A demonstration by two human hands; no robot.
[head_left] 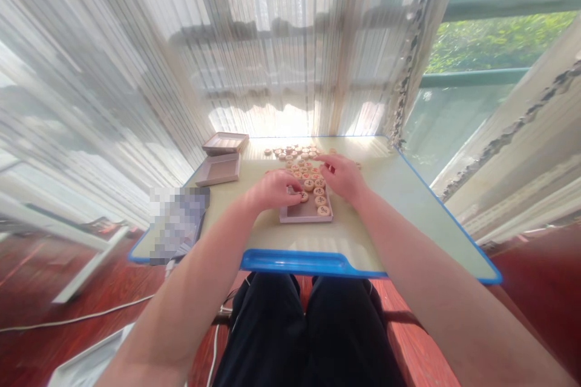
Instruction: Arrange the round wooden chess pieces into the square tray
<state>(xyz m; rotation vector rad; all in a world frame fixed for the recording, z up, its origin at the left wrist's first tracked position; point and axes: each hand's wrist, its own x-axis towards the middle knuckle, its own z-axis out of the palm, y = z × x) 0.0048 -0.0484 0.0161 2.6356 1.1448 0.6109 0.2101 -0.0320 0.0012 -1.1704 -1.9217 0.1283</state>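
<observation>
A shallow box (306, 219) sits on the table before me, with round Chinese chess pieces (323, 211) lined up along its right side and far end. My left hand (276, 189) reaches in from the left, thumb and fingers closed on a chess piece (304, 196) inside the box. Just past the box's far right corner, my right hand (338, 174) hovers by the loose pieces, index finger stretched out and fingers apart. More chess pieces (297, 152) lie scattered beyond the box, some with red characters. My hands partly cover the ones nearest to them.
Two more shallow boxes, an open one (218, 169) and another behind it (226, 142), lie at the table's far left. A blurred-out item (179, 224) rests on the left edge. The pale table (436, 230) has a blue rim. Sheer curtains (281, 42) hang behind it.
</observation>
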